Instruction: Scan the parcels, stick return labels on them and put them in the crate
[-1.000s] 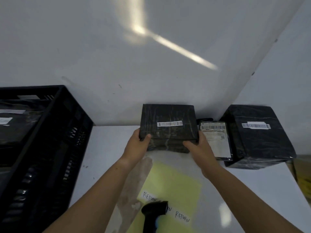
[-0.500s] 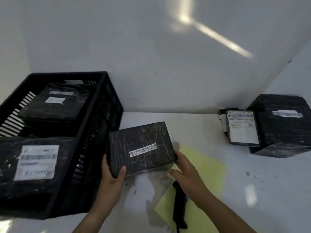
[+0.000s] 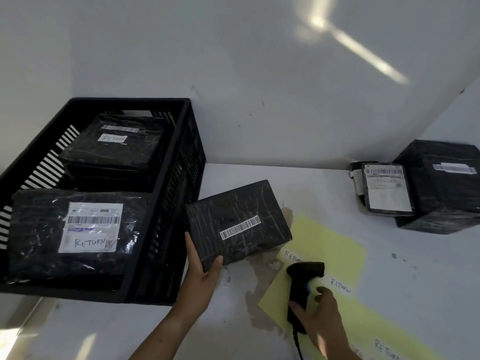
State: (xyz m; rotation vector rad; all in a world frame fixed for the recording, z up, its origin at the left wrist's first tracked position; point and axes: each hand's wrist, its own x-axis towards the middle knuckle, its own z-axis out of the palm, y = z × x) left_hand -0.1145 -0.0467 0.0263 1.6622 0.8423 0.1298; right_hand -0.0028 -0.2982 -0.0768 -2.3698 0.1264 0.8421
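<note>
A black wrapped parcel (image 3: 237, 222) with a white barcode strip lies tilted on the white table, just right of the black crate (image 3: 166, 229). My left hand (image 3: 201, 274) grips its near left corner. My right hand (image 3: 318, 311) closes around the handle of the black barcode scanner (image 3: 302, 284), which rests on a yellow sheet (image 3: 327, 245) bearing handwritten RETURN labels (image 3: 340, 285). Inside the crate lie two black parcels, a front crate parcel (image 3: 75, 229) and a rear crate parcel (image 3: 114, 146), each marked RETURN.
At the back right corner stand a large black parcel (image 3: 441, 188) and a smaller flat parcel (image 3: 384, 188) with a white shipping label. White walls close the table at the back and right. A brownish stain marks the table by the yellow sheet.
The parcel was carried from the back of the table to beside the crate. My right hand left the parcel and took hold of the scanner. The view swung left.
</note>
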